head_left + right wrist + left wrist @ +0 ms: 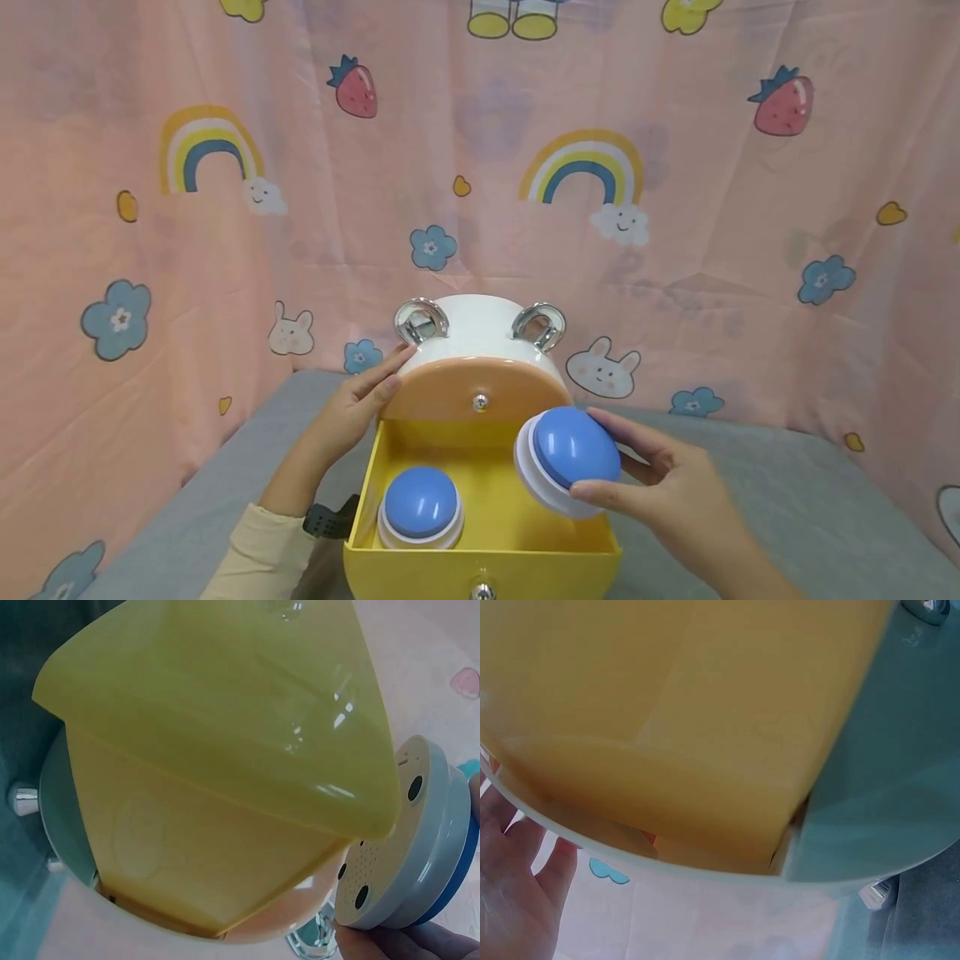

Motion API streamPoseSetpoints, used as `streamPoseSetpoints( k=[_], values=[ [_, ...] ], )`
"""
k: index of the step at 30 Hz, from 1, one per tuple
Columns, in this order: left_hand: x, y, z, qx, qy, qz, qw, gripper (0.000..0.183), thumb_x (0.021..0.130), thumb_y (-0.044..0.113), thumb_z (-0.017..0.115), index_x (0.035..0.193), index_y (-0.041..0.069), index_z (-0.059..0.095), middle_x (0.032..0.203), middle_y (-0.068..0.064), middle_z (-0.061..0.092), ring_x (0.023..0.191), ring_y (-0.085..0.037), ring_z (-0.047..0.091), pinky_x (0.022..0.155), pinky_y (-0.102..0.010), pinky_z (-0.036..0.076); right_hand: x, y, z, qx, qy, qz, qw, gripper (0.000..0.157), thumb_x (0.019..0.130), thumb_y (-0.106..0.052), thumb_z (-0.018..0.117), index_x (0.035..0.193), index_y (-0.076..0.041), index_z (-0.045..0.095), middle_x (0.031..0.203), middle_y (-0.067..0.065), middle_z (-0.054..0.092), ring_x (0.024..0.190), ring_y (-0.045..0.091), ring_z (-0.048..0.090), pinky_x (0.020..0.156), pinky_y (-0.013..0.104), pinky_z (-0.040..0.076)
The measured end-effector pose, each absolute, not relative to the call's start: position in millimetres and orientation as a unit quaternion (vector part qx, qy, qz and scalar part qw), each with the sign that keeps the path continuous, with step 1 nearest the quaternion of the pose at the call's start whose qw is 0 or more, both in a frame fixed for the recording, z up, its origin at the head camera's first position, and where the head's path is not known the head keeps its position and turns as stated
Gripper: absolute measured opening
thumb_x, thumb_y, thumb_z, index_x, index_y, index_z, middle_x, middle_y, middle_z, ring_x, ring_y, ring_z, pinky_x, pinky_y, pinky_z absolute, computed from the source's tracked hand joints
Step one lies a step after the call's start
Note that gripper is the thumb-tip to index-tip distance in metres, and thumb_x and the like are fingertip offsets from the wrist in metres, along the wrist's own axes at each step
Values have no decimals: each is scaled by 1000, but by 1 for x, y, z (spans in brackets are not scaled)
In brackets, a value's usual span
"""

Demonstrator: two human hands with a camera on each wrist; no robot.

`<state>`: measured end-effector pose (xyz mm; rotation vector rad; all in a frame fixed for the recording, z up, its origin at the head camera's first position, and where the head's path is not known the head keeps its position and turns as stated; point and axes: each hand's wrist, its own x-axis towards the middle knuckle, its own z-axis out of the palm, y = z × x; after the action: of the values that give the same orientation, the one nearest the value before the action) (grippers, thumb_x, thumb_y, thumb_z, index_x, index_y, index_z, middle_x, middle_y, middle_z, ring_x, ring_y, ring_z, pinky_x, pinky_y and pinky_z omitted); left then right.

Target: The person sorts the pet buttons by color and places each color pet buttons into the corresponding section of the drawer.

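A small cabinet, white with two silver ears, has an orange upper drawer that is closed. Its yellow lower drawer is pulled out towards me. My left hand rests against the cabinet's left side, fingers extended. Between thumb and fingers, my right hand grips a blue-domed push button with a white base, tilted above the drawer's right side. The right wrist view catches its underside, with small holes and dark round pads. A second blue push button sits in the drawer's left front corner.
A grey cloth covers the table beneath the cabinet. Behind it hangs a pink curtain with rainbows, flowers and rabbits. Silver knobs stick out from the drawer fronts, and cabinet feet show in the right wrist view.
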<state>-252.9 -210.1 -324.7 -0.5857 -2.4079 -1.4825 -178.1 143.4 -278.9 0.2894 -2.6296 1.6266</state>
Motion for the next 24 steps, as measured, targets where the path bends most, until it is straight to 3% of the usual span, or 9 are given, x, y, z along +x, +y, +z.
streamPoseSetpoints(
  k=[11, 24],
  values=[
    [-253, -210, -324, -203, -827, -509, 129, 47, 107, 30, 42, 153, 23, 41, 166, -7, 24, 154, -34, 19, 120, -63, 19, -179, 130, -283, 137, -842, 522, -2, 66, 75, -31, 88, 136, -20, 63, 143, 14, 58, 126, 37, 61, 85, 40, 61],
    [-254, -211, -326, -204, -826, -510, 125, 47, 107, 31, 42, 154, 24, 40, 166, -7, 23, 154, -36, 19, 119, -64, 20, -197, 122, -286, 186, -843, 504, -37, 69, 72, -33, 89, 133, -10, 64, 135, 13, 64, 119, 32, 66, 91, 37, 59]
  ],
)
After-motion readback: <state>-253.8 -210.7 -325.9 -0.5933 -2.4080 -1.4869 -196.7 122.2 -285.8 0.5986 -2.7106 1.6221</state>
